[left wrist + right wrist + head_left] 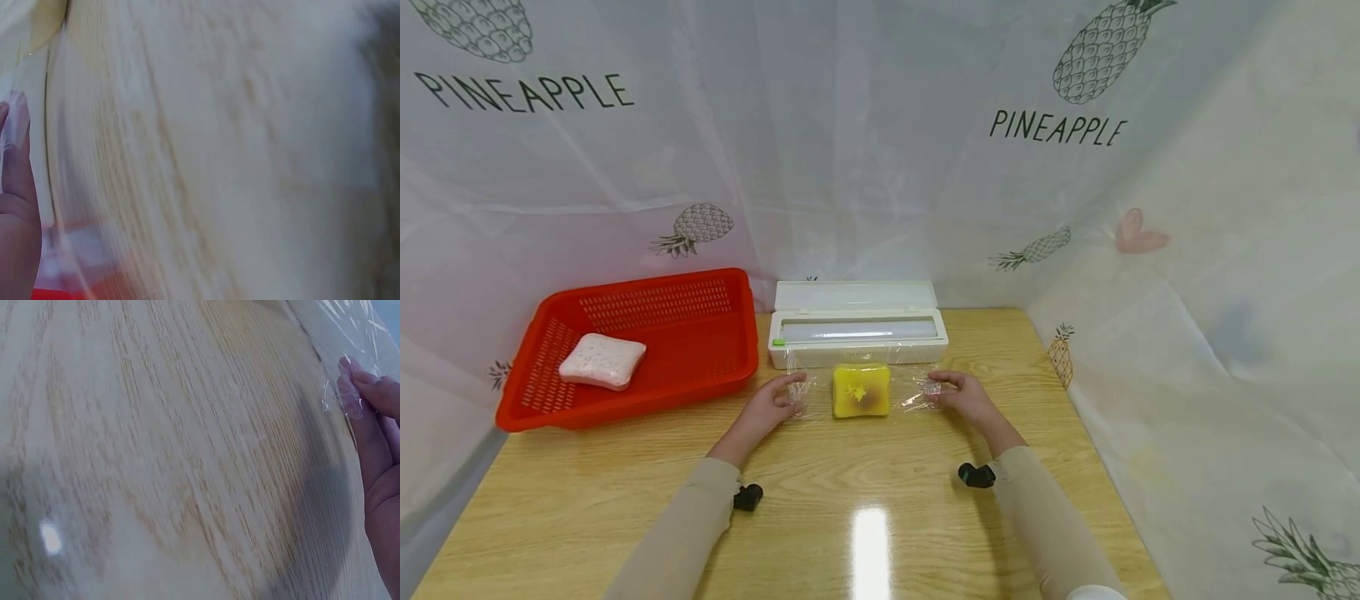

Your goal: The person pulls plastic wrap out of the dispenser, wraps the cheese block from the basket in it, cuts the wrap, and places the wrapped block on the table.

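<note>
A yellow, bread-slice-shaped piece [859, 400] with a brownish patch lies in the middle of a sheet of clear cling film [902, 385]. To its left my left hand [769, 406] pinches one end of the film; in the left wrist view, film covers the fingertips [19, 112]. On the other side my right hand [967, 397] holds the opposite end, with thumb and forefinger [369, 434] pinched on the crinkled edge. Just behind the film stands a white cling film dispenser [857, 354], its lid up and a roll [859, 330] inside.
A red plastic basket [700, 387] stands at the left, with a pale pink, speckled slice-shaped piece [601, 360] in it. The wooden table [805, 517] meets a pineapple-print curtain [865, 167] at the back and the right.
</note>
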`<state>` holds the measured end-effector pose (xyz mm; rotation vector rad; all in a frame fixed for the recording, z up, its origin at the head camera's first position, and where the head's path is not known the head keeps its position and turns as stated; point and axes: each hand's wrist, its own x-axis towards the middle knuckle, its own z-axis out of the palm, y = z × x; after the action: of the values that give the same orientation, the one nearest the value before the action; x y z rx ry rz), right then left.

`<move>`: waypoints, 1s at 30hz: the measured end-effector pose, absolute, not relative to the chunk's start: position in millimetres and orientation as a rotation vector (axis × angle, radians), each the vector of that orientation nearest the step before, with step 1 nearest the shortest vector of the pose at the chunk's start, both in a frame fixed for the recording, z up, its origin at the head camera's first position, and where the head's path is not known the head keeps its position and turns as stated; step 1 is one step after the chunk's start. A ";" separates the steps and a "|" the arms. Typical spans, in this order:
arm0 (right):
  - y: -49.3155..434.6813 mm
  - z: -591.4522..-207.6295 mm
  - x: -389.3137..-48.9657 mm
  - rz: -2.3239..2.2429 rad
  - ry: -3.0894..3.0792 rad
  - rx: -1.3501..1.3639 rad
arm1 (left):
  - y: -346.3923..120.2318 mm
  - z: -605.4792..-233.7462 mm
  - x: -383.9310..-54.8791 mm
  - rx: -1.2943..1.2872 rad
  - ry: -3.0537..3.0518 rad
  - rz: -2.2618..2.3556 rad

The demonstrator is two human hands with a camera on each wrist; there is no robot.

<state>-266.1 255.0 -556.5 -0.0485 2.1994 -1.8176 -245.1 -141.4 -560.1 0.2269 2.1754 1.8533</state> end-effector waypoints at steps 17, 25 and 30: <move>257.0 -561.5 -253.1 -1.773 2.279 -0.035 | -151.4 -571.5 -239.5 0.352 2.184 1.768; 258.0 -560.9 -251.8 -1.814 2.230 -0.082 | -151.1 -571.7 -239.2 0.290 2.170 1.781; 258.6 -551.0 -255.7 -1.758 2.443 -0.169 | -152.9 -571.1 -242.8 0.262 1.964 1.965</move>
<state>-255.7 258.6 -551.0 -0.1692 2.4432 -1.7585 -242.8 -152.9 -571.1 0.2620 1.9636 1.9649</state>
